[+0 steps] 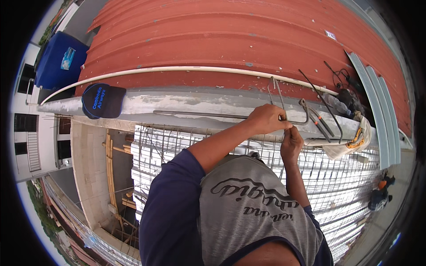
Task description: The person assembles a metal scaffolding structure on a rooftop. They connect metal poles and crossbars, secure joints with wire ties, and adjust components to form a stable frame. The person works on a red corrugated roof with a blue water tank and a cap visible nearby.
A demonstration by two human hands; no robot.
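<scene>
My left hand (267,119) is closed around a long thin steel rod (199,114), which runs out to the left along the concrete ledge. Past that hand, a bent piece of rod (307,111) turns up in a hook. A narrow bent metal rod (279,94) rises from between my hands onto the ledge. Just below, my right hand (292,141) has its fingertips pinched together close to the left fingers; what they pinch is too small to tell. To the right lie pincers with orange-and-black handles (320,123) and a dark bent bar (326,104).
The grey ledge (146,101) carries a dark cap (103,101) and a whitish sack (341,150). Beyond are a white pipe (191,68) and red metal roofing (199,35). Grey metal strips (385,117) stand right. Steel mesh (177,141) spreads below; another person (380,197) is far right.
</scene>
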